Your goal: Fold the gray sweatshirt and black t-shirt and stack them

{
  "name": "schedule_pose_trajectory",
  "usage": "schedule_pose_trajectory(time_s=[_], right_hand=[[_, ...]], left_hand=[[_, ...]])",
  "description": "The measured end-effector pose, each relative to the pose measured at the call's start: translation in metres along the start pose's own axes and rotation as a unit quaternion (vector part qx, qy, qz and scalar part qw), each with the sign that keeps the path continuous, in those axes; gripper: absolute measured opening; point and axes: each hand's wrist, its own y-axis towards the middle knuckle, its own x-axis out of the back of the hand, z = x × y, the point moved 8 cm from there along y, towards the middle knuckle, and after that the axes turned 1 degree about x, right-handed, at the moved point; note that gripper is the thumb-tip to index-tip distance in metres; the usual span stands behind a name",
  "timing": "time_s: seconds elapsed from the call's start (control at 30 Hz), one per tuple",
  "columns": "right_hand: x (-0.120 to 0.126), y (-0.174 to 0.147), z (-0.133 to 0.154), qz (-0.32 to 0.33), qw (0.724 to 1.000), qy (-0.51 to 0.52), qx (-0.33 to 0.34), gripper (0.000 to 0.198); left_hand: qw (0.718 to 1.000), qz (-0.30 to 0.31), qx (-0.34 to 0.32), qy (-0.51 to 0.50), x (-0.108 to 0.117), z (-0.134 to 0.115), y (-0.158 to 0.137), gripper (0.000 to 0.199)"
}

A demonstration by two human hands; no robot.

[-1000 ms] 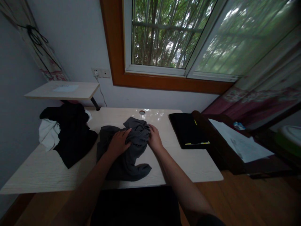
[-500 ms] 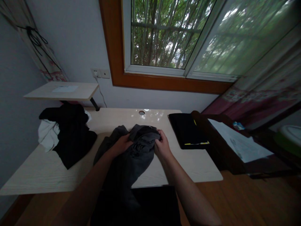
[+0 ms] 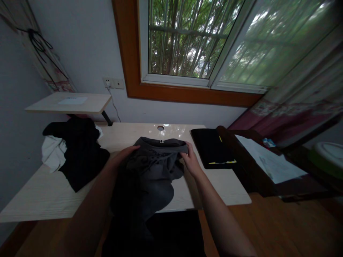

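The bare left forearm (image 3: 89, 200) and bare right forearm (image 3: 217, 208) are slanting inward, while the bare left hand (image 3: 123, 155) and bare right hand (image 3: 191, 160), spaced apart, are both gripping.

A dark grey garment (image 3: 158, 182) is held up at the lower centre of the frame, its banded opening (image 3: 150, 145) stretched sideways, a small pale tag (image 3: 161, 141) exposed, loose folds bunched below.
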Motion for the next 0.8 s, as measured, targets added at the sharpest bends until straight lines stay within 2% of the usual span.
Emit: schedule_pose_trajectory(time_s=[0.1,0.17,0.27,0.33,0.4,0.5,0.57,0.63,0.73,0.8], right_hand=[[-0.026,-0.009,-0.01,0.132,0.991,-0.015,-0.033,0.043],[-0.037,-0.015,-0.013,0.188,0.981,-0.034,-0.028,0.041],[-0.04,-0.021,-0.015,0.21,0.977,-0.023,-0.013,0.042],[-0.036,-0.021,-0.021,0.202,0.978,0.017,-0.045,0.038],[-0.027,-0.019,-0.026,0.178,0.979,0.063,-0.081,0.031],[-0.005,-0.011,-0.025,0.108,0.983,0.112,-0.101,0.023],[0.009,-0.004,-0.022,0.061,0.981,0.146,-0.11,0.023],[0.02,0.004,-0.019,0.014,0.974,0.19,-0.122,0.027],[0.04,0.014,-0.018,-0.098,0.953,0.257,-0.129,0.036],[0.054,0.019,-0.02,-0.172,0.934,0.287,-0.124,0.042]], left_hand=[[0.999,0.007,0.042,-0.007,0.017,0.013,0.011,0.044],[0.999,0.0,0.033,-0.001,0.029,0.017,0.017,0.045],[1.0,-0.01,0.018,0.014,0.042,0.019,0.02,0.044],[1.0,-0.005,0.025,0.017,0.045,0.021,0.017,0.043],[0.999,0.003,0.032,0.02,0.045,0.019,0.011,0.043],[0.998,0.037,0.021,0.037,0.039,0.01,-0.001,0.049],[0.996,0.068,0.014,0.058,0.032,0.002,-0.009,0.056],[0.993,0.074,-0.017,0.085,0.028,-0.009,-0.013,0.058],[0.98,0.004,-0.12,0.161,0.033,-0.032,-0.013,0.056],[0.964,-0.054,-0.165,0.202,0.04,-0.038,-0.011,0.059]])
